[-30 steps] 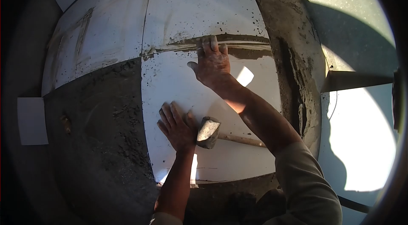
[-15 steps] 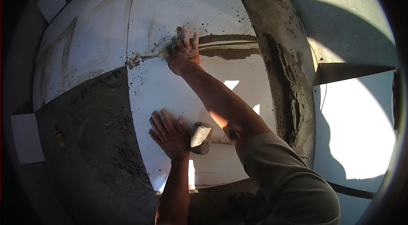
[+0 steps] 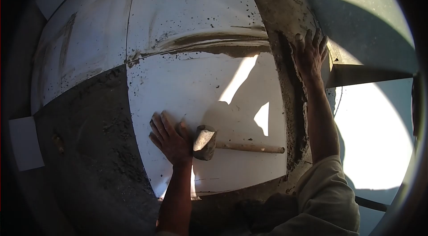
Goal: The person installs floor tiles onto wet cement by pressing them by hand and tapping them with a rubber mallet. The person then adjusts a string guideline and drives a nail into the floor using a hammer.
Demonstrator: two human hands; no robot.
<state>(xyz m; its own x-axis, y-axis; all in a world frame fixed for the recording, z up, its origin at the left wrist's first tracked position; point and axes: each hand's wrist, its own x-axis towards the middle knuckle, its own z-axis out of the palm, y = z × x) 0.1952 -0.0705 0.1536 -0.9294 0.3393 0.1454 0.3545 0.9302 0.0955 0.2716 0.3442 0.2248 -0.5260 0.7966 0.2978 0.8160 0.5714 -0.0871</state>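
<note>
My left hand (image 3: pixel 171 140) lies flat on a white floor tile (image 3: pixel 178 89), fingers spread, just left of a mallet (image 3: pixel 205 143). The mallet rests on the tile, its wooden handle (image 3: pixel 249 147) pointing right. My right hand (image 3: pixel 308 55) is stretched out with fingers apart over the strip of mortar (image 3: pixel 294 102) beside the tile's right edge. Whether it touches the mortar I cannot tell. Wet grout-like slurry (image 3: pixel 214 42) is smeared along the joint between this tile and the one beyond.
More laid tiles (image 3: pixel 89 35) spread at the far left, smudged with dried streaks. Dark mortar bed (image 3: pixel 98 133) lies left of the near tile. A small white piece (image 3: pixel 26 143) sits at the left edge. Sunlit pale panels (image 3: pixel 374 133) stand to the right.
My right hand has swept from the tile joint rightward to the mortar strip, leaving a longer slurry smear along the joint. The mallet's handle is now uncovered. My left hand stays by the mallet.
</note>
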